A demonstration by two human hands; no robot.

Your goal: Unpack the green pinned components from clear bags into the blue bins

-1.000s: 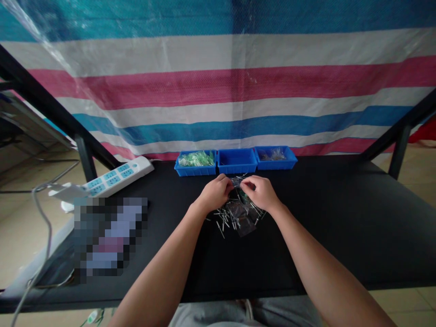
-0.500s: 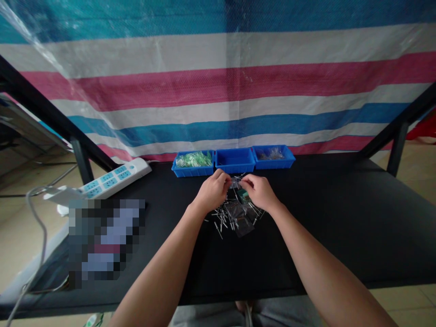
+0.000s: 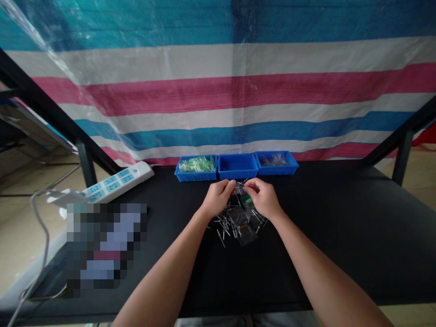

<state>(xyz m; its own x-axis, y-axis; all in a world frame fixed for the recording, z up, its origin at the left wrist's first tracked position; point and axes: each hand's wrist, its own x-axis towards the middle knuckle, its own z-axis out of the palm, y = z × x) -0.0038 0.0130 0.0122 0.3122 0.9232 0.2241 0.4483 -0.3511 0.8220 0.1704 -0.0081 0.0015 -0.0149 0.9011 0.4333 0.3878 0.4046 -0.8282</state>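
My left hand [image 3: 217, 197] and my right hand [image 3: 262, 196] meet over the middle of a black table [image 3: 340, 236]. Both pinch the top edge of a small clear plastic bag [image 3: 239, 188], fingers closed on it. Just below the hands lies a scatter of small metal-legged parts [image 3: 227, 225] and another clear bag [image 3: 243, 227]. A small green piece [image 3: 245, 200] shows beside my right hand. Three blue trays stand behind the hands: the left tray [image 3: 195, 169] holds green parts, the middle tray [image 3: 237, 167] looks bare, the right tray [image 3: 276, 164] holds a few small items.
A white power strip [image 3: 117, 180] with blue sockets lies at the back left, its grey cable [image 3: 37, 254] hanging off the table's left side. A blurred patch covers something at the front left. A striped tarp [image 3: 218, 81] hangs behind. Black frame posts stand at both sides.
Both hands stay pinched on the small bag, with only slight shifts of the fingers. The view has tipped a little, so everything sits slightly lower in the picture.
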